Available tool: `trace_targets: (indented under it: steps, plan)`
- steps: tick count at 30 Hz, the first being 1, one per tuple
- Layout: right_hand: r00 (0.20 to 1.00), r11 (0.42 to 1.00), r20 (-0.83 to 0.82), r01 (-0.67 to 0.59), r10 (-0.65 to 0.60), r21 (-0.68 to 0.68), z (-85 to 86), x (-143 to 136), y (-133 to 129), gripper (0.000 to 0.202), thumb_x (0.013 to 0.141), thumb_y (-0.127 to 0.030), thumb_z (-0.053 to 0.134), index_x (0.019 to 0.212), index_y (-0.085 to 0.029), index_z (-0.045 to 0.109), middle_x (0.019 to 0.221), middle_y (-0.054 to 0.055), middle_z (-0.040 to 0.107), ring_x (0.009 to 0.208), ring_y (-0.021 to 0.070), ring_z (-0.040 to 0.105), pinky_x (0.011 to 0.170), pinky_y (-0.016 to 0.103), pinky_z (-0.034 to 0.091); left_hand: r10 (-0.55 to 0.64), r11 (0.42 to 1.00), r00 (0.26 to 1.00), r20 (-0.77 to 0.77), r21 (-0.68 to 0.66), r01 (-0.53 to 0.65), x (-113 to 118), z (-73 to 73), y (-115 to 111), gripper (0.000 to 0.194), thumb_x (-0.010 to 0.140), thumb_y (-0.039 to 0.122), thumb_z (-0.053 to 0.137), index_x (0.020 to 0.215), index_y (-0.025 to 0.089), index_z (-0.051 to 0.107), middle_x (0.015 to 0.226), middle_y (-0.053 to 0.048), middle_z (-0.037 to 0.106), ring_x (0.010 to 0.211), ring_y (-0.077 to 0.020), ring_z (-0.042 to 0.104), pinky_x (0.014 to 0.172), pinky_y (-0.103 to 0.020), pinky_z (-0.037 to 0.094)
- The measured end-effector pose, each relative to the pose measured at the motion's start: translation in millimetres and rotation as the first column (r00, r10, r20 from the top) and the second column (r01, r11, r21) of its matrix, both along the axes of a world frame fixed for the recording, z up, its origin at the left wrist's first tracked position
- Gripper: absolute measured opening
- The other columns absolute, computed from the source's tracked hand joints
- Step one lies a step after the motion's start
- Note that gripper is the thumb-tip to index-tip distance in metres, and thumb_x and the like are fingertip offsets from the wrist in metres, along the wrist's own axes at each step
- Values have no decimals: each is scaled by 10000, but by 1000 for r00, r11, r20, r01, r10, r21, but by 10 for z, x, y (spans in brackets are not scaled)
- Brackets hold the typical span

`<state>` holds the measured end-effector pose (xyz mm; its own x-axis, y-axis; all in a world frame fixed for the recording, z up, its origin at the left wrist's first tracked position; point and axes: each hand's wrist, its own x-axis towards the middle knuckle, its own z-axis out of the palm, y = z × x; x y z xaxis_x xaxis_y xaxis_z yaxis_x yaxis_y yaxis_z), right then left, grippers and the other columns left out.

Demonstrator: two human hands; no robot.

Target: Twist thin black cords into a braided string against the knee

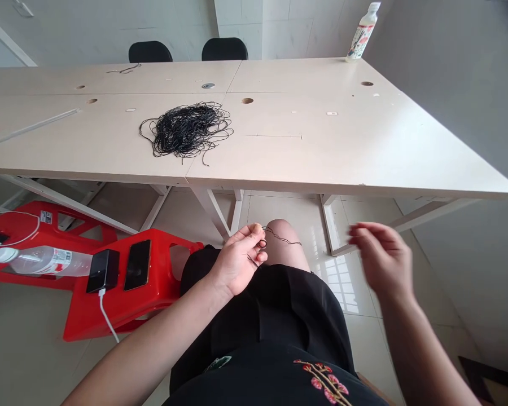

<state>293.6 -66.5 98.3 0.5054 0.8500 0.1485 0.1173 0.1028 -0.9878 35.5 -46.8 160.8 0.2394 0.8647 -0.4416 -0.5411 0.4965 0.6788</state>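
Note:
My left hand (241, 256) is above my lap, its thumb and fingers pinched on a thin black cord (281, 239). The cord's loose ends stretch to the right over my bare knee, and a small loop shows at the fingers. Off to the right, my right hand (383, 256) is raised beside the knee, its fingers curled together and blurred at the tips. Whether it holds anything cannot be made out. A tangled heap of black cord (186, 129) lies on the pale table (342, 152) in front of me.
Red stools (80, 316) at the left bear a plastic bottle (46, 261), a black box (103, 270) with a white cable, and a phone (138, 265). Another bottle (363, 34) stands at the table's far right corner. Two black chairs (224, 49) are behind the table.

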Motion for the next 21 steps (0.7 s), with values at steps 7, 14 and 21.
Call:
trace_targets:
  steps: [7, 14, 21]
  plan:
    - [666, 667, 35, -744, 745, -43, 623, -944, 130, 233, 802, -344, 596, 975, -192, 630, 893, 52, 653, 816, 157, 617, 763, 324, 512, -139, 962, 950, -280, 189, 197, 80, 113, -112, 175, 760, 330, 637, 728, 166, 585, 705, 20, 481, 638, -67, 417, 547, -189, 334]
    - [567, 588, 161, -791, 808, -168, 759, -837, 241, 172, 827, -327, 549, 780, -173, 612, 734, 14, 595, 676, 114, 535, 602, 247, 438, -112, 942, 905, -411, 246, 229, 22, 87, -146, 194, 739, 349, 654, 747, 162, 606, 660, 25, 483, 551, -56, 381, 503, -206, 294]
    - [680, 804, 530, -594, 507, -7, 774, -989, 212, 89, 833, -230, 529, 792, -211, 606, 830, 43, 593, 796, 153, 551, 720, 300, 454, -207, 964, 936, -284, 106, 245, 26, 104, -156, 183, 706, 322, 690, 718, 156, 614, 651, 20, 483, 553, -57, 398, 493, -199, 296]
